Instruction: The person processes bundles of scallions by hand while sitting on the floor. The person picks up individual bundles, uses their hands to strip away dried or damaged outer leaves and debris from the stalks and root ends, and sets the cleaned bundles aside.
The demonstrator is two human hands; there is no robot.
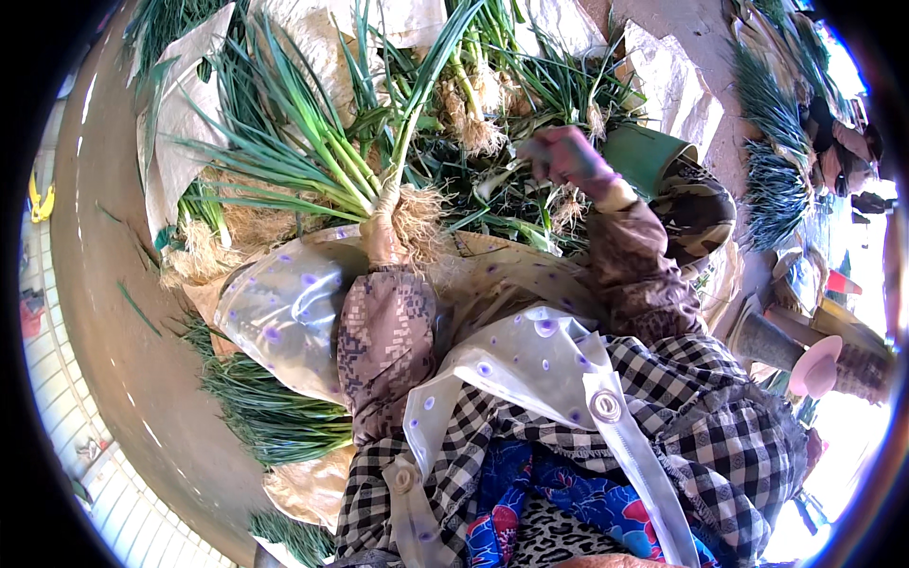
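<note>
A bunch of green onions (350, 170) stands fanned out in my left hand (383, 232), which is closed around its pale lower stalks. Their shaggy roots (417, 222) spill out on the right side of that hand, and the green leaves point up and left. My right hand (568, 159), in a pinkish glove, hovers over a heap of loose leaves (473, 204). Its fingers are curled together and slightly blurred; what they hold, if anything, cannot be made out. A pale peeled leaf (497, 178) lies close to the fingertips.
More rooted green onions (473, 123) lie ahead on pale sacking (663, 80). Beside my right forearm is a green container (644, 156). A clear spotted plastic apron (303, 303) covers my lap. Green onion bundles (270, 407) lie at left, others (776, 170) at far right, near a person's hand.
</note>
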